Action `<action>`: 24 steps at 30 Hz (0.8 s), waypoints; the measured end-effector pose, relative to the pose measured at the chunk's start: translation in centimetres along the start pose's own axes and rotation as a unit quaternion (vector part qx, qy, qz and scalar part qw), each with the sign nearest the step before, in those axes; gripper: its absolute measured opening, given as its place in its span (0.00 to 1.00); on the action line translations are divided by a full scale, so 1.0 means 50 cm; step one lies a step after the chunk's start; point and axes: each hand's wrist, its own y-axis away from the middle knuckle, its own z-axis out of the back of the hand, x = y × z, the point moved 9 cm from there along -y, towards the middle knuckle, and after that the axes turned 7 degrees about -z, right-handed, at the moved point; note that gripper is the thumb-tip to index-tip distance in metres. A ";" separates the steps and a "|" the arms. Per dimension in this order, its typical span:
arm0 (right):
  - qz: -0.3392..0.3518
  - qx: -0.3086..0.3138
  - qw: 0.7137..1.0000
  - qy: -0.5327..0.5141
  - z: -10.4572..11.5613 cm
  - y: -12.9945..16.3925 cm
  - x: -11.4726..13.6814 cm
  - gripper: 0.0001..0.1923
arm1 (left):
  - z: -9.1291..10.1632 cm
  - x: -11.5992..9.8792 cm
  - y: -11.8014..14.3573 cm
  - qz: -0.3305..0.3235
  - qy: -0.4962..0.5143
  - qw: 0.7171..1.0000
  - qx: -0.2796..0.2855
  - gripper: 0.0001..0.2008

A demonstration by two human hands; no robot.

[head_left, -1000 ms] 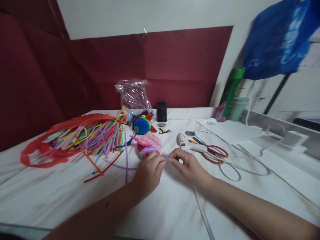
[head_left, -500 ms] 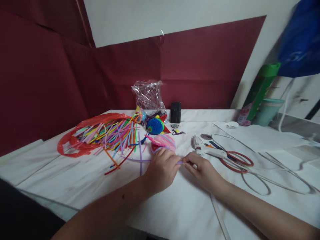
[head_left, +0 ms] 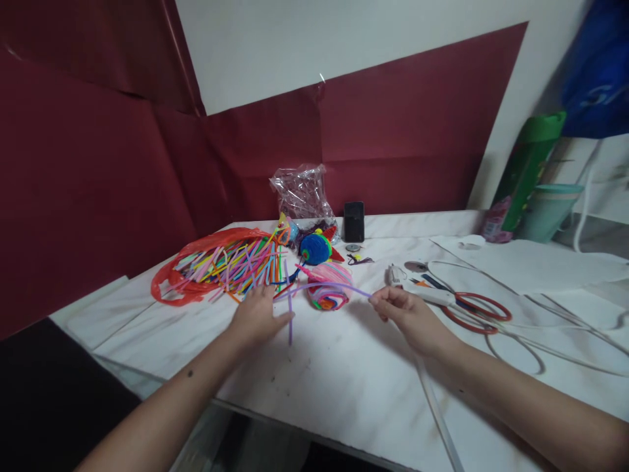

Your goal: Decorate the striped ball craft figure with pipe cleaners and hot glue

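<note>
My right hand [head_left: 400, 311] pinches one end of a purple pipe cleaner [head_left: 339, 285], which arches left across a striped pink ball [head_left: 330, 275]. My left hand [head_left: 258, 314] is open above the table, thumb apart from the fingers, at the lower edge of the pile of coloured pipe cleaners [head_left: 236, 262]. By its thumb lies another purple pipe cleaner [head_left: 289, 331]. Behind the pink ball sits a blue ball-shaped piece [head_left: 315, 249] with red and green parts.
At the right lie scissors [head_left: 484, 305] with red-orange handles, a white tool [head_left: 437, 296] and looping cables. A red plastic bag [head_left: 162, 292] surrounds the pile. A black box [head_left: 354, 221], clear wrapping [head_left: 299, 190] and a green cup [head_left: 550, 210] stand farther back.
My left hand has moved left, away from the right hand, and opened. The purple pipe cleaner now rises in an arch over the pink ball. My right hand still pinches its end.
</note>
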 end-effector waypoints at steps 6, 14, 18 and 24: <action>0.016 0.020 0.990 -0.140 0.017 -0.010 0.010 0.16 | -0.075 0.040 -0.027 -0.014 -0.016 0.999 -0.027 0.19; -0.005 0.063 0.964 -0.260 0.016 -0.018 0.022 0.14 | 0.010 0.109 -0.031 -0.038 0.095 0.984 -0.149 0.27; 0.009 0.047 0.974 -0.219 0.018 -0.017 0.026 0.16 | 0.102 0.086 0.016 -0.027 0.178 0.933 -0.310 0.19; 0.069 0.021 0.997 0.003 0.005 0.006 0.052 0.18 | 0.212 -0.171 0.093 -0.291 0.164 0.854 -0.398 0.12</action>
